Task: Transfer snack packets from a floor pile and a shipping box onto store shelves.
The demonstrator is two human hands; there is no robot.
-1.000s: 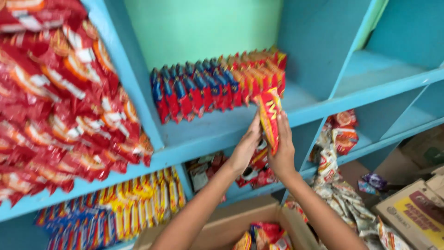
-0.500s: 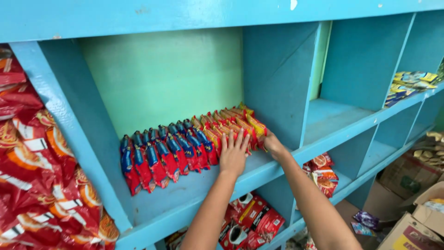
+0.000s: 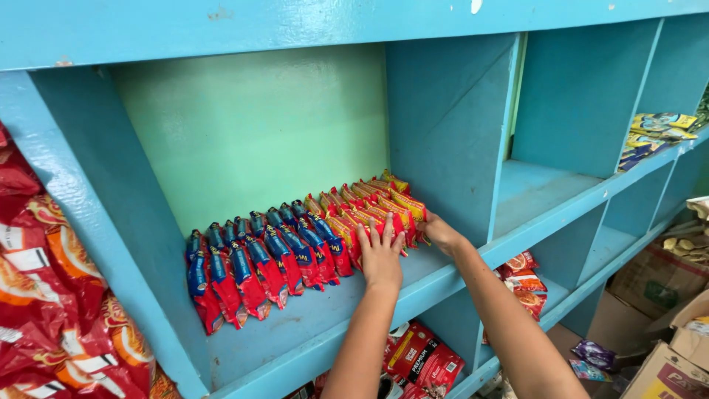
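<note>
Head view, looking into a blue shelf compartment (image 3: 317, 325) with a pale green back wall.

A row of small snack packets stands leaning along the shelf board, running from the front-left corner area toward the back-right corner. The blue-and-red packets (image 3: 258, 262) fill the left stretch; the orange-and-red packets (image 3: 373, 203) fill the right stretch, ending close against the right side wall (image 3: 450, 125) of the compartment.

Left hand (image 3: 382, 255): flat, fingers spread and apart, palm pressed on the front faces of the orange-and-red packets near where the two colours meet. Not closed around anything; it pushes or steadies rather than holds.

Right hand (image 3: 441, 233): at the right-hand end of the row, between the last packets and the side wall. Fingers are tucked behind the end packets and mostly hidden; they appear curled on the end packet, but I cannot tell for certain whether the grip is shut on it.

Key relation: the row's long axis runs diagonally, left-front to right-back. Both hands sit at its right end, the right hand nearer the last packet, the left hand just beside it toward the row's middle. Each packet's own long axis points from shelf board upward, tilted back.

Nearby: large red bags (image 3: 52, 310) in the compartment to the left; red packs (image 3: 425, 358) on the shelf below; cardboard boxes (image 3: 668, 369) at the lower right.
</note>
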